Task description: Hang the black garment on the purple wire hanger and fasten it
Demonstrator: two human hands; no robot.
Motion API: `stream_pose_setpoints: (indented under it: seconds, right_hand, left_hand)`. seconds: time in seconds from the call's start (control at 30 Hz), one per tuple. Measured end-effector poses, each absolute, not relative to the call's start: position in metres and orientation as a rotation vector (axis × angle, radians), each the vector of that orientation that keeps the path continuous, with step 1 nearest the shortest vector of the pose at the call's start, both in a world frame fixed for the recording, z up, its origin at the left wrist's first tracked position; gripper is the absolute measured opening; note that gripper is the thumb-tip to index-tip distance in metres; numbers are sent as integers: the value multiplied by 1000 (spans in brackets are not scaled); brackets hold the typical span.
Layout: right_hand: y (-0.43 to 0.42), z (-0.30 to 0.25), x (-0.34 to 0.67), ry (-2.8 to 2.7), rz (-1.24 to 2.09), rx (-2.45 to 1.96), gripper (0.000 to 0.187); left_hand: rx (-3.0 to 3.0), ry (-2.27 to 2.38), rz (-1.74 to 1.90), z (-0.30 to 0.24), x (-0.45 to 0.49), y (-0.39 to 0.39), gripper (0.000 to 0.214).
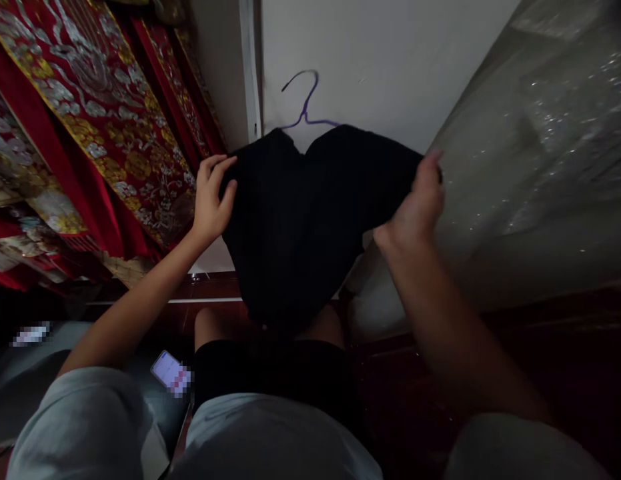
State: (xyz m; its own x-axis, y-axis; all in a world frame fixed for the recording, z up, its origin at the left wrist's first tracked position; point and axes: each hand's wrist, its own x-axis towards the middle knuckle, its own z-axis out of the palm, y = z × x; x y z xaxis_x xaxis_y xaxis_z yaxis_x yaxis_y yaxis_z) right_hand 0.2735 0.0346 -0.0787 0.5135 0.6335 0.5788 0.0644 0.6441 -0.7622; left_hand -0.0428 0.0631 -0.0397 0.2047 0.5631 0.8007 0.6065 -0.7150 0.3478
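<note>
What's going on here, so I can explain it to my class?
A person has both bare hands on a black garment, one at each side. The left hand has its fingers on one shoulder, while the right hand grips the opposite sleeve. A purple hanger sits in the neckline, its hook showing above against a pale surface. Red embroidered cloth hangs to the left, and shiny clear plastic is to the right.
</note>
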Motion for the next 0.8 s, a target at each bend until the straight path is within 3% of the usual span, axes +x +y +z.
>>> stream_pose_setpoints:
  seconds: [0.07,0.2,0.3,0.37,0.47,0.57,0.7,0.8]
  right_hand:
    - [2,-76,253,-966,283,-829,64]
    - [-70,-84,204,-1676,215,-844,56]
    - [-96,-90,175,-2327,254,-541,59]
    - [-96,-92,165,-2562,218,-359,50]
    - [-83,-91,166,-2441,206,-293,25]
    - [-61,-87,177,-2182,187,-378,19]
    - [-28,-88,198,-1896,138,-718,35]
    - [-6,-99,220,-1817,576,-877,48]
  left_hand:
    - [-2471,-1194,-1688,-29,-31,48,33]
    - [-2816,-1317,-1891,-13,-15,21,46]
    - [-2970,-1462,-1767,-8,-17,-4,46]
    - [-2974,-1554,-1590,-9,-24,-25,41]
    - [-3108,-1688,-1373,-11,-42,-52,34]
    - [-3265,-1769,-1101,-9,-61,-67,24]
    - [-3144,-1719,-1045,-3,-78,-71,26]
    - [-2929,-1689,-1232,-1,-86,-64,27]
